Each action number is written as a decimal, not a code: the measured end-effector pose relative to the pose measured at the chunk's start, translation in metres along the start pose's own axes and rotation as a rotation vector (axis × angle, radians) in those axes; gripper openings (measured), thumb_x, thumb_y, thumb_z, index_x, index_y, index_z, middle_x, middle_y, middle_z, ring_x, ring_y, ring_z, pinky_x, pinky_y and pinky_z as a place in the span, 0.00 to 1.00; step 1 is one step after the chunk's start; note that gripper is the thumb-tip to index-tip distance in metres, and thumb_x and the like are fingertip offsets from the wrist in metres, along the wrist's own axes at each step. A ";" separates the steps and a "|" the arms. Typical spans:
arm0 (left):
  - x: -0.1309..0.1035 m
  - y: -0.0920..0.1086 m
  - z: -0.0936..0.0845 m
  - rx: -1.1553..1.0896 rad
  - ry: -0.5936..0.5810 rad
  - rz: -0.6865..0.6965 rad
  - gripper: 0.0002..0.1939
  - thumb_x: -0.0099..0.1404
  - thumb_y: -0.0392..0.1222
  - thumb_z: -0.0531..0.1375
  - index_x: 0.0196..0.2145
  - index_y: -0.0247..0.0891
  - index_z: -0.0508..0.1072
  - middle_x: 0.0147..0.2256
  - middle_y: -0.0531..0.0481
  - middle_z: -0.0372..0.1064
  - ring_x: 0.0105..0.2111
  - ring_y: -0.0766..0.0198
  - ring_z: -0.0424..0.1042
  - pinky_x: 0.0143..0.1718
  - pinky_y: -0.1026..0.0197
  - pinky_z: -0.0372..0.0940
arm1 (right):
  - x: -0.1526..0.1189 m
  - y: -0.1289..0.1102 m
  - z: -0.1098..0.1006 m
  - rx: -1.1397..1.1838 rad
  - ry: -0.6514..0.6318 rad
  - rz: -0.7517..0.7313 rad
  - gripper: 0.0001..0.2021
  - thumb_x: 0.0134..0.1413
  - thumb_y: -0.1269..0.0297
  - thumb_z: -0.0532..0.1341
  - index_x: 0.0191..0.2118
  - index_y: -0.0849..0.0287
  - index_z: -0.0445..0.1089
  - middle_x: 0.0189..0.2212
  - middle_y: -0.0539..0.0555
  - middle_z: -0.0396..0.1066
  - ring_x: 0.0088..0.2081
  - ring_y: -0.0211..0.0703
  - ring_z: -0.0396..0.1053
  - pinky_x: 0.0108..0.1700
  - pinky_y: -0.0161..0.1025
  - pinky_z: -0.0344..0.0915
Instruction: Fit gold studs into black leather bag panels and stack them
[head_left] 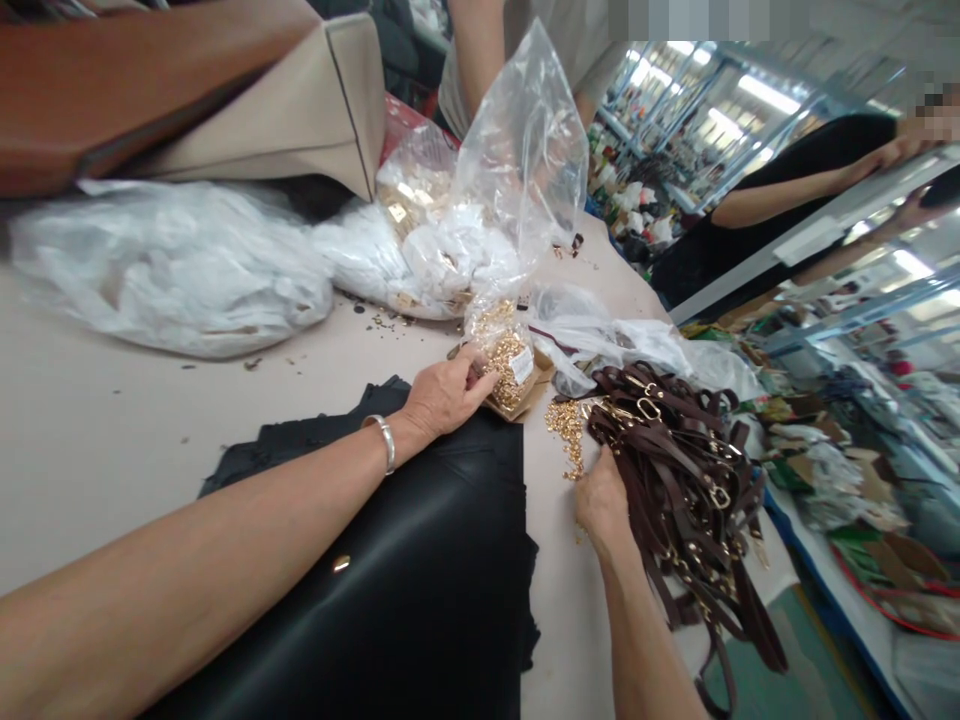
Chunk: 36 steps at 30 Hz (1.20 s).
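Nearest us, a black sheet [420, 560] spreads over the worktop [559, 620], one small gold piece [341, 564] lying on it. Our right hand [602, 495] is beside the loose gold pieces [568, 425], its fingers mostly hidden, so we cannot tell whether it holds any; brown straps [675, 450] with gold buckles crowd its right side. A little farther, our left hand [448, 388] has curled fingers against a clear bag of gold hardware [504, 365], sitting in a cardboard tray [534, 392]; we cannot tell how firmly it grips. The bag's white label [520, 365] carries print too small for us to read. Behind, bulky plastic bags [172, 265] block the way toward a brown-and-beige bag [300, 110]. Beyond, we see a person in black [694, 260].
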<state>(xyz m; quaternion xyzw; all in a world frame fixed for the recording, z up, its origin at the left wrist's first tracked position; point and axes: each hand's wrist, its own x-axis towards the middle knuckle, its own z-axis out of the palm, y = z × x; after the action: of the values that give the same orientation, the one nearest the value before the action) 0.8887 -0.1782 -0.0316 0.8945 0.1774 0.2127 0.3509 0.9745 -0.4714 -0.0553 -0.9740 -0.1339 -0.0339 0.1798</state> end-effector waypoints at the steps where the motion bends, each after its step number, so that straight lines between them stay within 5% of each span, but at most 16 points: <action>1: 0.000 0.000 0.000 0.000 -0.002 -0.004 0.15 0.69 0.53 0.57 0.44 0.40 0.70 0.28 0.53 0.73 0.29 0.60 0.75 0.33 0.61 0.65 | 0.002 0.004 -0.003 -0.002 0.012 0.006 0.37 0.44 0.72 0.55 0.64 0.79 0.58 0.56 0.77 0.67 0.58 0.68 0.67 0.58 0.57 0.62; 11: 0.000 0.002 -0.001 -0.012 -0.016 -0.016 0.15 0.68 0.52 0.57 0.45 0.40 0.71 0.27 0.54 0.72 0.27 0.61 0.73 0.32 0.61 0.64 | 0.043 0.051 -0.039 0.018 0.028 0.100 0.36 0.52 0.59 0.56 0.66 0.73 0.58 0.53 0.71 0.72 0.52 0.57 0.73 0.53 0.50 0.67; 15: 0.000 0.001 0.000 -0.027 -0.021 -0.022 0.15 0.68 0.53 0.57 0.46 0.40 0.71 0.28 0.53 0.73 0.29 0.61 0.73 0.33 0.61 0.64 | 0.030 0.049 -0.043 -0.019 -0.029 0.020 0.39 0.50 0.60 0.59 0.69 0.67 0.55 0.53 0.67 0.73 0.45 0.56 0.75 0.49 0.50 0.69; 19: 0.000 0.002 -0.001 -0.027 -0.020 -0.018 0.15 0.68 0.53 0.57 0.45 0.40 0.71 0.27 0.53 0.72 0.28 0.61 0.73 0.33 0.61 0.64 | 0.006 0.035 -0.047 -0.038 -0.011 -0.074 0.31 0.55 0.63 0.55 0.64 0.65 0.62 0.50 0.67 0.75 0.47 0.58 0.74 0.52 0.54 0.67; 23: 0.000 0.002 0.000 -0.007 -0.007 -0.012 0.15 0.68 0.52 0.57 0.45 0.40 0.70 0.26 0.53 0.72 0.27 0.60 0.72 0.32 0.61 0.64 | -0.001 0.007 -0.029 0.033 0.047 -0.187 0.25 0.61 0.59 0.49 0.57 0.66 0.69 0.52 0.67 0.73 0.53 0.54 0.72 0.59 0.52 0.63; 27: -0.001 -0.001 0.002 0.009 0.001 -0.002 0.16 0.69 0.54 0.57 0.45 0.41 0.70 0.27 0.53 0.72 0.28 0.60 0.73 0.31 0.61 0.64 | 0.020 -0.021 0.002 0.114 0.021 -0.274 0.27 0.61 0.53 0.49 0.58 0.66 0.67 0.59 0.66 0.67 0.61 0.51 0.64 0.63 0.50 0.59; 32: -0.001 -0.002 0.003 0.010 0.013 0.006 0.16 0.69 0.54 0.57 0.46 0.40 0.70 0.28 0.53 0.73 0.28 0.60 0.74 0.32 0.61 0.64 | 0.054 -0.047 0.029 0.092 0.050 -0.168 0.43 0.52 0.42 0.60 0.62 0.77 0.60 0.61 0.79 0.61 0.63 0.67 0.58 0.63 0.59 0.55; 36: -0.001 -0.001 0.002 0.008 0.019 0.005 0.16 0.69 0.52 0.57 0.47 0.40 0.70 0.30 0.52 0.75 0.29 0.60 0.75 0.32 0.61 0.65 | 0.068 -0.063 0.039 0.079 0.141 -0.037 0.41 0.49 0.43 0.63 0.58 0.76 0.64 0.54 0.79 0.68 0.57 0.69 0.64 0.58 0.58 0.58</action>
<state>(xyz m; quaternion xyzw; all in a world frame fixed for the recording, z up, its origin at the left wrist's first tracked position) 0.8886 -0.1791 -0.0344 0.8943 0.1791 0.2213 0.3451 1.0233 -0.3844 -0.0622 -0.9587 -0.1402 -0.1003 0.2262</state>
